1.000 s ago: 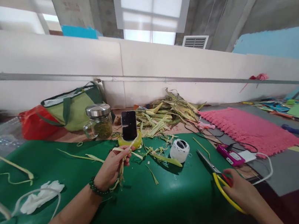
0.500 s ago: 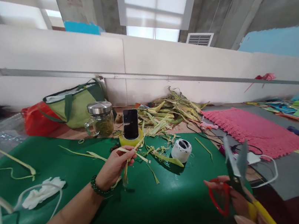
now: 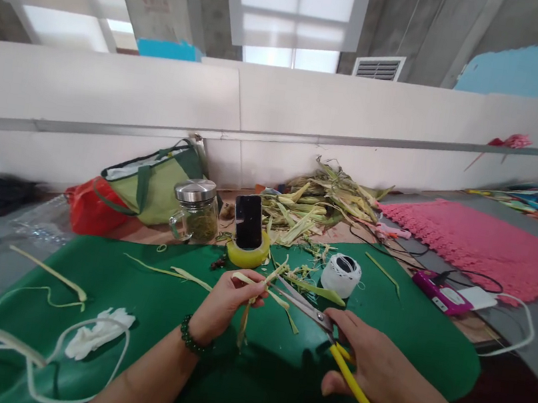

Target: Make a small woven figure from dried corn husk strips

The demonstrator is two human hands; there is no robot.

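Note:
My left hand point(image 3: 228, 300), with a green bead bracelet at the wrist, pinches a small bundle of pale corn husk strips point(image 3: 243, 329) above the green mat point(image 3: 302, 385). My right hand point(image 3: 368, 351) is closed around scissors point(image 3: 317, 316) with yellow handles. Their blades are parted and point left, with the tips beside the husk at my left fingertips; whether they touch it I cannot tell. Just behind stand a phone point(image 3: 248, 221) propped on a yellow tape roll point(image 3: 247, 255) and a white spool point(image 3: 341, 278). Husk scraps point(image 3: 306, 276) lie between them.
A heap of dried corn husks point(image 3: 331, 194) lies at the back. Left of it are a lidded glass jar point(image 3: 202, 218), a green bag point(image 3: 164, 192) and a red bag point(image 3: 90, 212). A white cable point(image 3: 30, 361) and crumpled tissue point(image 3: 100, 332) lie front left. A pink cloth point(image 3: 484, 247) and purple device point(image 3: 440, 293) are right.
My right hand has brought the scissors leftward from the right side to the husk bundle. The view has turned slightly left, and my left hand keeps its pinch.

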